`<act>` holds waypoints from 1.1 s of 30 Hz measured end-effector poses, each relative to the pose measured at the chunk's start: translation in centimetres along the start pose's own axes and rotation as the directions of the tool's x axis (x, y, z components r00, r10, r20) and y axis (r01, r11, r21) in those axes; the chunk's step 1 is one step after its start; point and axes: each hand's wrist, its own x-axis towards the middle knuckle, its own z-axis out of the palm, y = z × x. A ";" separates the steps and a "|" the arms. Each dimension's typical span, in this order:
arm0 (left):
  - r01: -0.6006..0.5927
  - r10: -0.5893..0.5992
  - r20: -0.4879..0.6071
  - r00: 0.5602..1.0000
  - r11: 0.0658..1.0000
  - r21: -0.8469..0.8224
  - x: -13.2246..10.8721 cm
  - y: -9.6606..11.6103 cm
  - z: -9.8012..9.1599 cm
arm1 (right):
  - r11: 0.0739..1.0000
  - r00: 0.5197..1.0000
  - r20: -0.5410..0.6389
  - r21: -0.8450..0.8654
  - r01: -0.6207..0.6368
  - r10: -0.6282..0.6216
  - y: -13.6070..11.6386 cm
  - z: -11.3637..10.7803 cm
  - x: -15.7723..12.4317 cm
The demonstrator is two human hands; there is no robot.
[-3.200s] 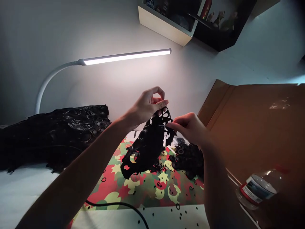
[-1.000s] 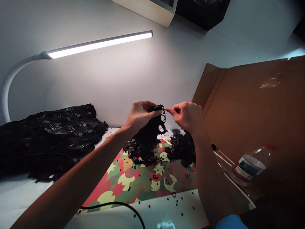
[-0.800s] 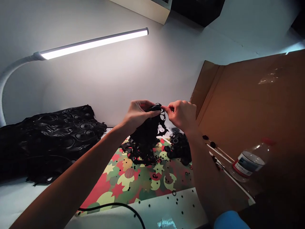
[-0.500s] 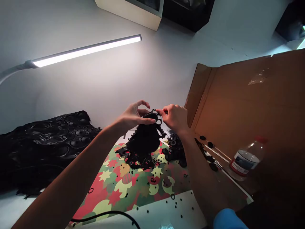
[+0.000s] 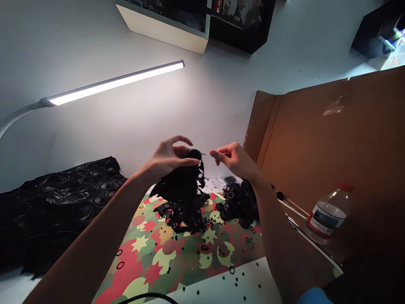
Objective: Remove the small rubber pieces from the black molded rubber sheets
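My left hand grips a round black rubbery piece between thumb and fingers. From it hangs a black rubber sheet with a ragged strip full of holes along its right side. My right hand is closed on a thin metal tool, whose tip reaches the right edge of the round piece. The tool's exact kind is hidden in the fingers. Below the hands lies a heap of black rubber scraps, with small black bits scattered beside it.
Black round rubber parts are piled on the patterned mat, right of the scraps. A black rubber sheet stack stands left. A plastic bottle and cardboard bound the right. A lit lamp hangs above.
My right hand has drawn away to the right, showing the thin metal tool. My left hand has shifted left with the round piece, and the perforated strip now hangs down. The view has tilted slightly upward.
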 end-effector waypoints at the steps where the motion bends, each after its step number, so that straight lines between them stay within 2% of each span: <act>1: -0.009 0.009 0.002 1.000 1.000 0.010 0.1 -0.1 0.3 | 1.000 1.000 -0.004 -0.002 -0.002 0.002 0.1 0.1 0.1; 8: -0.071 0.072 -0.007 0.997 0.994 0.089 0.2 -0.7 1.0 | 0.999 0.999 -0.019 -0.028 -0.031 0.030 1.0 -0.1 0.2; 15: -0.116 0.116 0.009 0.993 0.982 0.150 -0.1 -0.9 1.7 | 1.000 0.999 0.040 -0.025 -0.003 0.004 0.8 0.7 0.5; 17: -0.129 0.128 0.014 0.992 0.974 0.188 -0.1 -0.9 1.9 | 0.999 0.999 0.026 -0.040 0.022 -0.021 1.0 1.1 0.7; 22: -0.153 0.152 0.026 0.988 0.955 0.254 -0.3 -0.5 2.0 | 0.970 0.985 -0.113 -0.222 0.101 -0.129 0.9 1.1 0.7; 25: -0.139 0.131 0.047 0.990 0.956 0.258 -0.6 0.2 1.8 | 0.952 0.976 -0.155 -0.289 0.102 -0.151 0.3 0.6 0.2; 29: -0.130 0.125 0.034 0.992 0.969 0.211 -0.9 0.7 1.6 | 0.940 0.974 -0.164 -0.327 0.097 -0.158 -0.5 0.2 -0.4; 33: -0.114 0.093 0.095 0.991 0.961 0.252 -0.9 0.7 1.6 | 0.893 0.969 -0.136 -0.432 0.129 -0.206 -0.9 0.3 -0.5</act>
